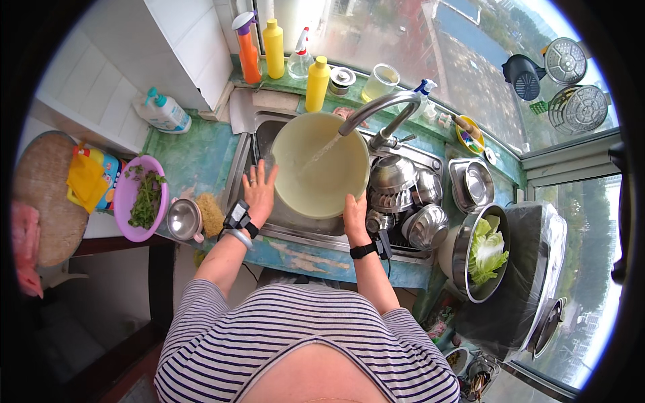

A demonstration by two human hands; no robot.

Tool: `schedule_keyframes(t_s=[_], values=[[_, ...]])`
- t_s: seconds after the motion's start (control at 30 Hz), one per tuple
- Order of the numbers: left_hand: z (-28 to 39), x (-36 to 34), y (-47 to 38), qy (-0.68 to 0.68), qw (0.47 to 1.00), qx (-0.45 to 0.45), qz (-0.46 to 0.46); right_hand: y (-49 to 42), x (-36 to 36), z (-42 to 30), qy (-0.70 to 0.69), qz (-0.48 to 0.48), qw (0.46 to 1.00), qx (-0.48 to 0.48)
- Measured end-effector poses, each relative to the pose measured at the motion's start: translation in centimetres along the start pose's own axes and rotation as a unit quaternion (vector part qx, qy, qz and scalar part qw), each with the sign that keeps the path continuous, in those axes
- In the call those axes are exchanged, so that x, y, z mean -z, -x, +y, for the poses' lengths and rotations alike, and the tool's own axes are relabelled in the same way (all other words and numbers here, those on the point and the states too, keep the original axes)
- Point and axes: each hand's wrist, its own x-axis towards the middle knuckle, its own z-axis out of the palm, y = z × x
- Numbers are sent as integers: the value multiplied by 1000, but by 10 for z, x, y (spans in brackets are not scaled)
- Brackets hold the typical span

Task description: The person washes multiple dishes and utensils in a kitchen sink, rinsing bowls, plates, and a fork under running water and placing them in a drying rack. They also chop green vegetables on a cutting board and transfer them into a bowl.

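Note:
A large pale yellow-green basin (322, 176) sits over the left bowl of the steel sink (307, 226). Water (325, 150) runs into it from the curved metal faucet (383, 108). My right hand (356, 217) grips the basin's near right rim, thumb on the outside facing me. At the left rim is my left hand (259, 194), its fingers spread and nothing held; whether it touches the basin I cannot tell. Just beyond its fingertips lies the black handle of a cleaver (254, 148), its wide blade resting on the sink's far left corner.
Stacked steel bowls (395, 184) fill the sink's right side. A pink-purple basin (121, 211) of leafy greens and a small steel bowl (184, 220) stand left. Yellow bottles (317, 85) line the windowsill. At right, a steel pot (461, 247) holds cabbage leaves (488, 249).

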Motion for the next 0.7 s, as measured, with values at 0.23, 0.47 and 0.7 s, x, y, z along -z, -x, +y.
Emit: schedule_keyframes(t_s=[0.23, 0.47, 0.7], values=[[22, 15, 21, 873, 388, 268, -125, 1, -18, 6, -175, -58, 951, -246], [35, 51, 50, 724, 597, 342, -56, -18, -49, 56, -106, -44, 965, -234], [12, 68, 53, 739, 523, 404, -126, -52, -59, 25, 468, 19, 841, 270]])
